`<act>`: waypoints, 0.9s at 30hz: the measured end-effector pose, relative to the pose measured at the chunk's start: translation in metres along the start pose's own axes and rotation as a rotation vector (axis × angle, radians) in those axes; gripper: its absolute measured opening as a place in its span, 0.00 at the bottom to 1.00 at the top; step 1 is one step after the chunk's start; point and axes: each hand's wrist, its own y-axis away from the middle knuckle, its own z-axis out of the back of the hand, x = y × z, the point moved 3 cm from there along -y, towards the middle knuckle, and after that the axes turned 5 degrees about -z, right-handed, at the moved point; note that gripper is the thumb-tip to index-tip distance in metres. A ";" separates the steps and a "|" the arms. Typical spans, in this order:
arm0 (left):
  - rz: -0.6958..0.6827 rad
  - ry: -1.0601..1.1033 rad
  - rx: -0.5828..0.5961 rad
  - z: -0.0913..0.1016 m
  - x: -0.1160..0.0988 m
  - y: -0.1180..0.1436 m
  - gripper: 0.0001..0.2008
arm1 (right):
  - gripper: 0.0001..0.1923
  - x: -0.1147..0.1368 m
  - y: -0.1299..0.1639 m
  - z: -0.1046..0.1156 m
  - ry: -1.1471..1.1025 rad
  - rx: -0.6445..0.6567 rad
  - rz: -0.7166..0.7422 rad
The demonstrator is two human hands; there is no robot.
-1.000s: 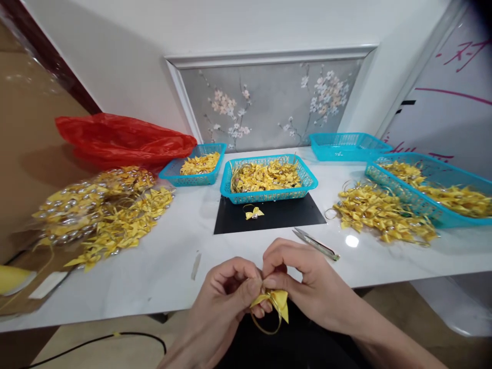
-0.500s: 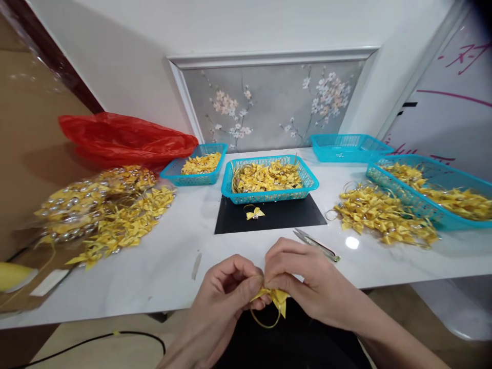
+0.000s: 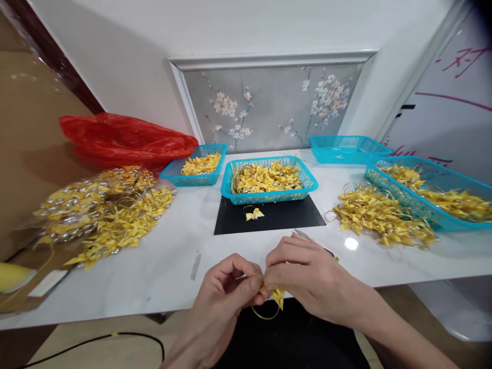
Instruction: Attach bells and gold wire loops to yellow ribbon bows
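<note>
Head view: I see a white surface (image 3: 161,266) carrying a red bag (image 3: 123,138), a bagged bow heap (image 3: 100,210) on the left, a loose bow pile (image 3: 380,215) on the right, and teal baskets; the centre basket (image 3: 309,179) is full. One finished bow (image 3: 254,213) sits on the black mat (image 3: 284,218). Left hand (image 3: 226,292) and right hand (image 3: 307,277) are together, both pinched on a yellow ribbon bow (image 3: 275,296) at the near edge. My read: this bow is mid-assembly, with plenty left.
</note>
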 end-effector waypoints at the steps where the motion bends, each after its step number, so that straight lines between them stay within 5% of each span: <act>1: -0.018 0.006 -0.001 -0.001 -0.001 0.000 0.09 | 0.13 0.000 0.002 0.001 -0.054 0.016 -0.031; 9: -0.135 0.054 0.014 -0.010 -0.008 0.002 0.09 | 0.01 0.003 0.026 -0.011 -0.601 -0.043 -0.652; 18: -0.200 0.025 0.073 -0.006 -0.007 0.002 0.07 | 0.07 0.016 0.019 -0.013 -0.624 -0.051 -0.607; 27: -0.113 -0.110 0.141 -0.005 -0.007 0.003 0.06 | 0.07 0.016 0.008 -0.006 -0.381 -0.053 -0.490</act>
